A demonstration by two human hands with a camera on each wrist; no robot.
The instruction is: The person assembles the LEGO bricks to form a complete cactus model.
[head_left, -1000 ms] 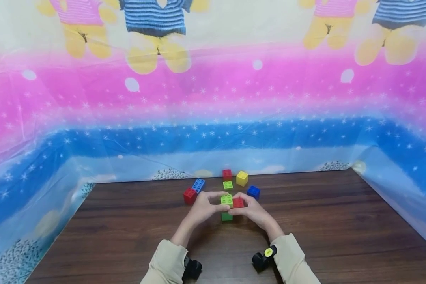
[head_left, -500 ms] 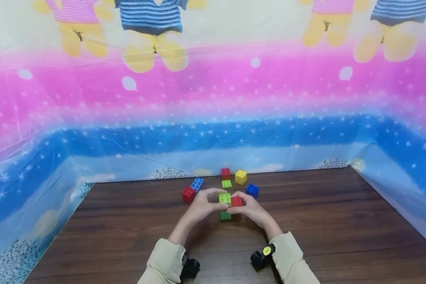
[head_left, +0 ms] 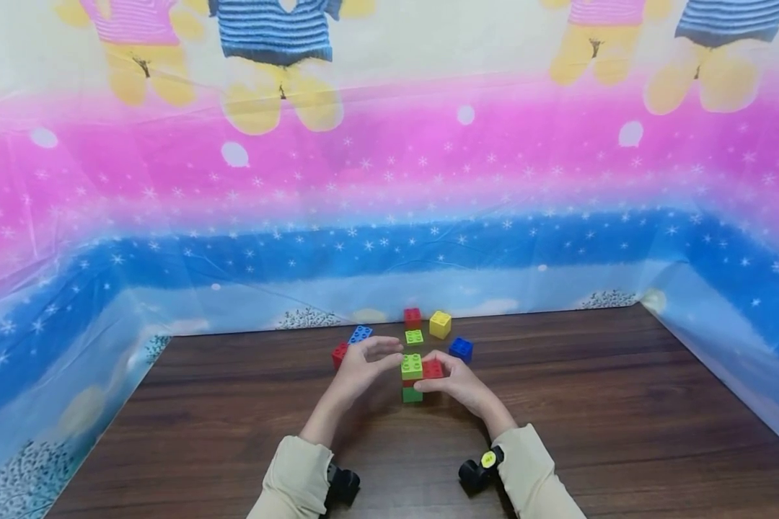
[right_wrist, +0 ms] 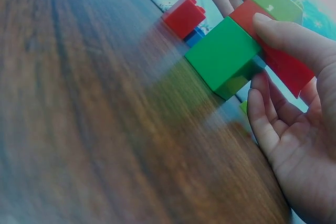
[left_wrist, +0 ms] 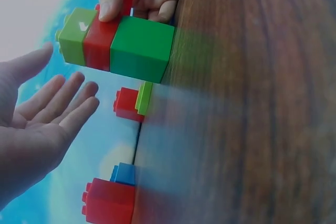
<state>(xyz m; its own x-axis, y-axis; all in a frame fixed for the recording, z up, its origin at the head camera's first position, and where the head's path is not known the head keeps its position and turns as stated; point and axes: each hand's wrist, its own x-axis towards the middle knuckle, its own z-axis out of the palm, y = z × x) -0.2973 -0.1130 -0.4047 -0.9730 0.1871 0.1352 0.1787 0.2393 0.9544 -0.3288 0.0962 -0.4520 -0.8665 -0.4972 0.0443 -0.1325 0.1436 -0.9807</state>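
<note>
A small stack of toy building bricks stands on the table in front of me. Its base is a green brick, with a red brick across it that juts out to the right. On the red one's left end sits a lime brick. My right hand pinches the red brick, thumb across its near side and fingers behind. To the left of the stack, my left hand is apart from it, fingers extended and holding nothing.
Behind my left hand lie a red brick and a long blue brick. Beyond the stack are a flat lime brick, another red brick, a yellow brick and a blue brick. A patterned cloth borders the wooden table.
My left hand has let go of the stack and drawn away to the left, its fingers opening. My right hand keeps its hold on the red brick, and the stack stays put.
</note>
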